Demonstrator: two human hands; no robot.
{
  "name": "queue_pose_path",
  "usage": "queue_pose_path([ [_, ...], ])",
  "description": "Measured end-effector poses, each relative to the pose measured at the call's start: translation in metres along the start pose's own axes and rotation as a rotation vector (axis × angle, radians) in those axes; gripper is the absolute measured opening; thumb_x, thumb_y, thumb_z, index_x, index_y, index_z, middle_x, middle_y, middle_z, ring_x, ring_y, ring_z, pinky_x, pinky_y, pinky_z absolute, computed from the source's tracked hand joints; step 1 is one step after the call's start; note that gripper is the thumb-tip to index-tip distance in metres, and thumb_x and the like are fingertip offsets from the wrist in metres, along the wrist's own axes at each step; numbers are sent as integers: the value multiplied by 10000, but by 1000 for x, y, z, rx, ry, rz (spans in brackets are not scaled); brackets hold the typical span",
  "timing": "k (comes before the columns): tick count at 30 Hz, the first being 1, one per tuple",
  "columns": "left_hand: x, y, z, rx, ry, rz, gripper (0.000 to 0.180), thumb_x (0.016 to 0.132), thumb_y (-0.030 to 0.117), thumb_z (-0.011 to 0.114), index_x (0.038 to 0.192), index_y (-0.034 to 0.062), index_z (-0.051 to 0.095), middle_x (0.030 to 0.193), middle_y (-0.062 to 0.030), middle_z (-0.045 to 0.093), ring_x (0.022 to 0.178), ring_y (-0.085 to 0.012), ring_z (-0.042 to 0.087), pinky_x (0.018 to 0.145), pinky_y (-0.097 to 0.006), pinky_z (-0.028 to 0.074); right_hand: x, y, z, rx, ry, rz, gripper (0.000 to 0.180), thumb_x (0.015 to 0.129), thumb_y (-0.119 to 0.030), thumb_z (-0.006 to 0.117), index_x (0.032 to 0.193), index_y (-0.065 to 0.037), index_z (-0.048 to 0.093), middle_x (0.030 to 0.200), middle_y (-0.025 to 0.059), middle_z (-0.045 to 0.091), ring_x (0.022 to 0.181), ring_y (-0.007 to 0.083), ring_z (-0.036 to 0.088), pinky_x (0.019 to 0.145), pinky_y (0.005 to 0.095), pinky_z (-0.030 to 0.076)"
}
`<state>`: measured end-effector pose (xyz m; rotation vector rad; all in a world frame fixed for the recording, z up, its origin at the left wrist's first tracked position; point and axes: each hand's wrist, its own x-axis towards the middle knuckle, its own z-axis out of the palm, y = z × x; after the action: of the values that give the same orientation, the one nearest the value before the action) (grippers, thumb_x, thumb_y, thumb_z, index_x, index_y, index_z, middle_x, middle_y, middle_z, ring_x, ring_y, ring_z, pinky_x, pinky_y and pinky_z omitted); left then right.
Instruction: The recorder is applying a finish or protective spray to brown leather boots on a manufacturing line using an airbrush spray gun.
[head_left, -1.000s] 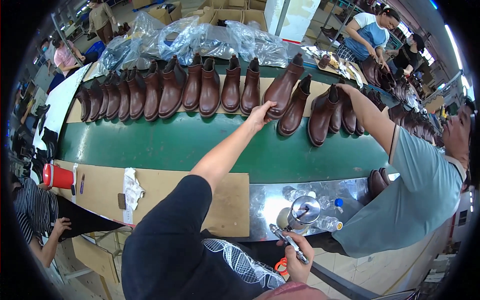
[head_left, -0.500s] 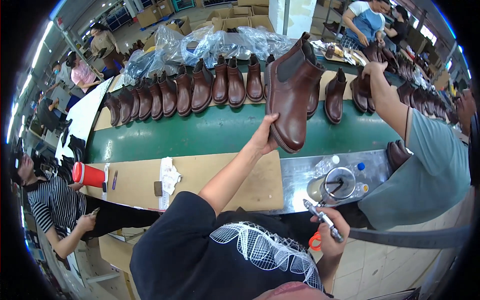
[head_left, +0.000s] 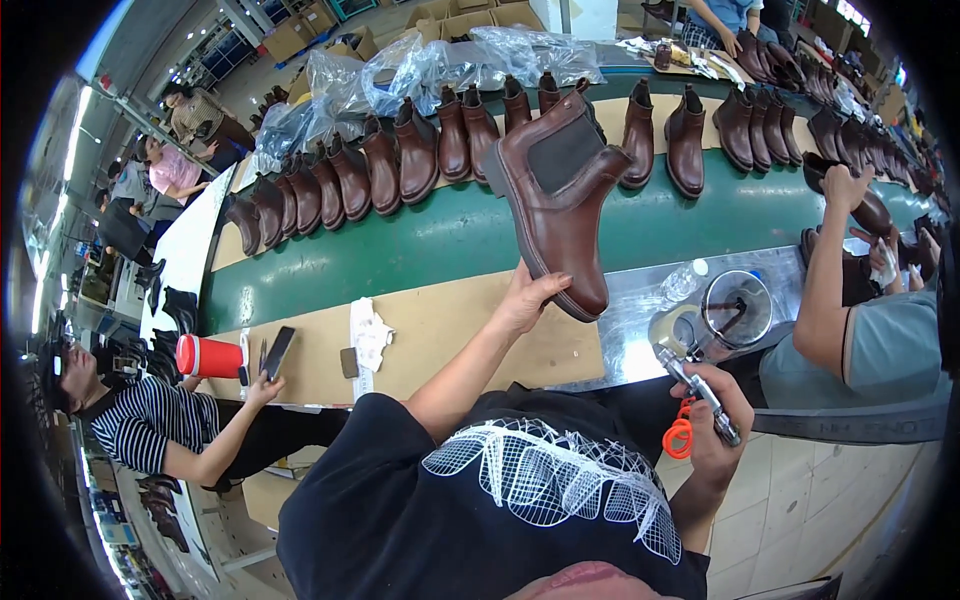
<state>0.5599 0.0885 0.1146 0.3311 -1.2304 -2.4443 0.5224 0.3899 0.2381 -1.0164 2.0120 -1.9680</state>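
Note:
My left hand (head_left: 532, 300) grips a brown leather ankle boot (head_left: 568, 235) by its toe, thumb over the upper. The boot stands heel-up in the air above the bench, its dark elastic side panel showing and its sole facing left. My right hand (head_left: 718, 418) is closed around a small metal spray gun (head_left: 685, 375), its nozzle pointing up and left, apart from the boot. An orange coiled hose (head_left: 678, 432) hangs beside that hand. Just beyond the spray gun is a clear round container (head_left: 737, 308) with a dark stick-like thing in it.
Brown boots (head_left: 383, 170) line the far side of a green belt (head_left: 400, 250). Cardboard (head_left: 450, 345) covers the near bench, with a white cloth (head_left: 372, 335) on it. A plastic bottle (head_left: 685, 280) stands right. At right a co-worker's hand (head_left: 846, 186) holds a boot; at left another holds a phone (head_left: 280, 350).
The boot in my left hand has turned, showing more of its side panel. My right hand with the spray gun has risen slightly. The right co-worker's hand now holds a boot.

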Motion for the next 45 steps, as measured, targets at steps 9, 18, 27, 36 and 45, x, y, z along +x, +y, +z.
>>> queue_pose_path([
  [9,-18,-15,0,401,-31,354,1075,689,86,859,1505,44,161,1386,-113,454,1254,-215,485,1036,-369,423,-3,1,-3,-15,19,34,398,911,-318,637,1118,22,640,859,85,660,700,96,539,645,239,401],
  [18,-23,-14,-4,515,31,338,1039,703,99,849,1497,22,182,1373,-121,467,1232,-216,496,1030,-363,419,-1,2,1,-29,28,5,404,910,-326,638,1116,21,639,857,87,661,702,90,537,637,233,394],
  [27,-26,-20,-21,-61,41,-35,771,879,467,610,1435,19,319,1343,-134,507,1196,-252,551,1009,-379,462,-25,27,-5,-123,30,9,540,987,-432,501,1185,66,573,873,109,628,785,167,575,745,284,460],
  [36,-56,23,-26,-559,-108,-104,801,871,610,487,1451,77,345,1322,-213,518,1130,-386,587,855,-632,518,-9,25,-2,-40,-92,84,557,975,-434,536,1171,87,562,962,146,619,849,194,595,770,309,487],
  [45,-55,16,-54,-1102,-586,-310,847,859,648,498,1475,96,317,1372,-282,447,1131,-498,542,866,-572,539,-14,31,3,-110,-47,29,562,988,-469,496,1218,38,573,843,78,616,746,131,556,698,264,452],
])
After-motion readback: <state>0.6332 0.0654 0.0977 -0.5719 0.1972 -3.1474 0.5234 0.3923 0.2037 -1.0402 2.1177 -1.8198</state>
